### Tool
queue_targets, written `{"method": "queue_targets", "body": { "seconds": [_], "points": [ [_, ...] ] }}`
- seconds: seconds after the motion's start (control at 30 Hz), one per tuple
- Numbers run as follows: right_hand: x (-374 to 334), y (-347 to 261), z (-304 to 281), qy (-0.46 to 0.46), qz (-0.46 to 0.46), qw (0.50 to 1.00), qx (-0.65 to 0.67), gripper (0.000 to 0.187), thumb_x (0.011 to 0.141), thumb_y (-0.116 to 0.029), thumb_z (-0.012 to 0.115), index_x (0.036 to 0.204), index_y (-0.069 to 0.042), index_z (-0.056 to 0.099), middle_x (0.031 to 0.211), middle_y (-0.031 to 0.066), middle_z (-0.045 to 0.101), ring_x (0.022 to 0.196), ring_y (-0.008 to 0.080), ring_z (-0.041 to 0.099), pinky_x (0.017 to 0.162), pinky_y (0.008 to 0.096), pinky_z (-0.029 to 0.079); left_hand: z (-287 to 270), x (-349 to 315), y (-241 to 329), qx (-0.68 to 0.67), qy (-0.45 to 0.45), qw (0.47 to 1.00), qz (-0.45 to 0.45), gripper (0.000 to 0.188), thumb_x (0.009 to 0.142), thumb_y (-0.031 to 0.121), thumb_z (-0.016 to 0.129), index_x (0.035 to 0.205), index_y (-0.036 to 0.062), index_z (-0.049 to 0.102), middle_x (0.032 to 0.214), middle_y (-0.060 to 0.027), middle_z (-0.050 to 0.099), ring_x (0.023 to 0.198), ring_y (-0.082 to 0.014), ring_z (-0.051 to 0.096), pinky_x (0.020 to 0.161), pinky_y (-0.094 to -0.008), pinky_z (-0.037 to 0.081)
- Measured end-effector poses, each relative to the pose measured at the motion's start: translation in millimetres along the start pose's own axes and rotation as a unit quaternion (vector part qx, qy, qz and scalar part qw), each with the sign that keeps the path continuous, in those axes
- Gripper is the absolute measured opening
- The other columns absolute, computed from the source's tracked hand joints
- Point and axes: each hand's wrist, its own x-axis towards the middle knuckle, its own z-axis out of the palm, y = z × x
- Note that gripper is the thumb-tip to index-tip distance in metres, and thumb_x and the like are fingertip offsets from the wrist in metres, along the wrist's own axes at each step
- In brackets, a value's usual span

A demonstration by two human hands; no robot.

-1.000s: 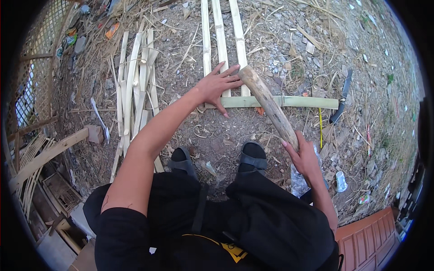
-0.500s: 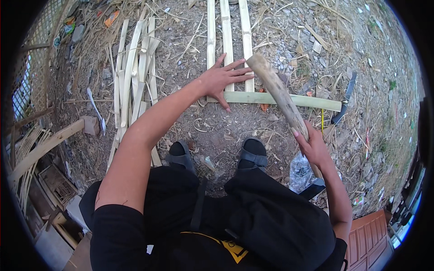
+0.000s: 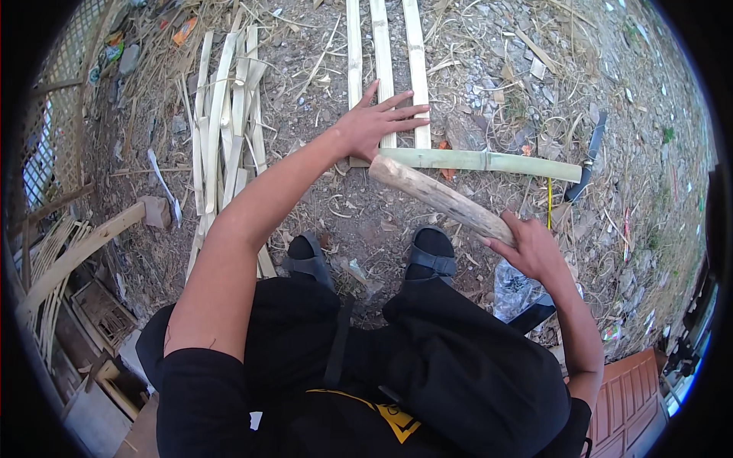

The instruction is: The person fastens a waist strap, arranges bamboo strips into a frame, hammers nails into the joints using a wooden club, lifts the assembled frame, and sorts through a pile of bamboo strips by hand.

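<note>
My left hand (image 3: 379, 126) lies spread over the lower ends of three pale bamboo strips (image 3: 383, 69), its fingers apart. Across the ends of those strips runs a greenish bamboo slat (image 3: 508, 162). My right hand (image 3: 532, 246) is wrapped round the near end of a thick wooden stick (image 3: 443, 198). The stick slants up to the left, and its blunt far end is just below my left hand, over the left part of the slat. My left thumb is mostly hidden behind the stick's end.
A pile of bamboo strips (image 3: 221, 130) lies to the left. A dark-bladed knife (image 3: 589, 156) rests beyond the slat's right end. Near my right forearm lies a clear plastic bag (image 3: 513, 290). A wooden beam (image 3: 84, 256) leans at far left. My sandalled feet (image 3: 432, 256) stand close by.
The stick has swung left and down, its far end moving from above the slat to beside my left thumb. My left hand has stayed nearly in place.
</note>
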Motion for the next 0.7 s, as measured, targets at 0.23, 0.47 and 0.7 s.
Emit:
{"method": "queue_targets", "body": {
  "seconds": [0.23, 0.47, 0.7],
  "points": [
    [-2, 8, 18, 0.020, 0.034, 0.998, -0.051, 0.049, 0.091, -0.050, 0.067, 0.101, -0.004, 0.055, 0.068, 0.0236, 0.064, 0.069, 0.0467, 0.065, 0.065, 0.0538, 0.051, -1, 3, 0, -0.012, 0.005, 1.000, 0.000, 0.140, 0.039, 0.085, 0.075, 0.159, 0.0376, 0.019, 0.167, 0.0111, 0.019, 0.155, -0.0230, 0.010, 0.122, -0.0656, -0.001],
    [-5, -17, 13, 0.147, -0.008, 0.973, 0.179, 0.049, 0.090, -0.047, 0.069, 0.102, -0.002, 0.053, 0.072, 0.0255, 0.065, 0.071, 0.0463, 0.065, 0.063, 0.0540, 0.051, 5, -5, -14, -0.054, -0.031, 0.998, -0.002, 0.139, 0.042, 0.077, 0.082, 0.160, 0.0359, 0.020, 0.167, 0.0070, 0.021, 0.155, -0.0248, 0.012, 0.123, -0.0659, 0.002],
    [5, 7, 12, 0.097, 0.030, 0.992, 0.078, 0.039, 0.091, -0.033, 0.071, 0.105, -0.001, 0.054, 0.068, 0.0230, 0.063, 0.067, 0.0461, 0.063, 0.061, 0.0480, 0.049, -8, 4, -9, -0.022, -0.011, 1.000, 0.017, 0.143, 0.032, 0.077, 0.083, 0.157, 0.0285, 0.033, 0.167, 0.0052, 0.019, 0.155, -0.0283, 0.012, 0.119, -0.0704, 0.007]
  ]
}}
